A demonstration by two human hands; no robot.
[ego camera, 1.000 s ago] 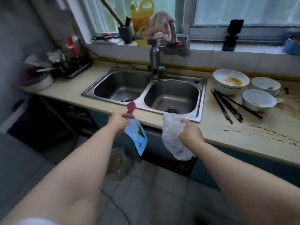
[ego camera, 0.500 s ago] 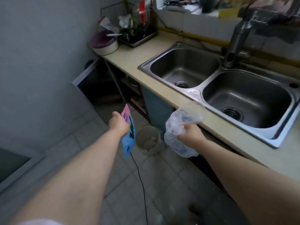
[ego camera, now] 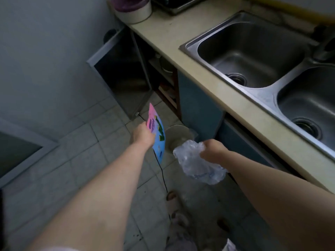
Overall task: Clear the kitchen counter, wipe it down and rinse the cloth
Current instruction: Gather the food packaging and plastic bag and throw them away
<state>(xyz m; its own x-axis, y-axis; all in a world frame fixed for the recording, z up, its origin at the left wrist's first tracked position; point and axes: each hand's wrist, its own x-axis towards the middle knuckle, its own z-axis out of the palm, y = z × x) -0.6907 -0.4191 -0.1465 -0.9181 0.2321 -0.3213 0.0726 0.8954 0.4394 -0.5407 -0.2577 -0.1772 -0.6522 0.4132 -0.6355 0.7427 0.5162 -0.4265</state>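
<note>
1. Right hand clamped on crumpled plastic bag; left hand pinches pink-blue packet.
2. Both have dropped from the counter edge. Bin on floor just beyond, so the rubbish drop looks next.
3. Counter above; wiping likely still ahead.

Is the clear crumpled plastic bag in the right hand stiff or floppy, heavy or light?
Probably floppy: the clear crumpled plastic bag sags below the right hand. Likely light: it looks thin and empty.
</note>
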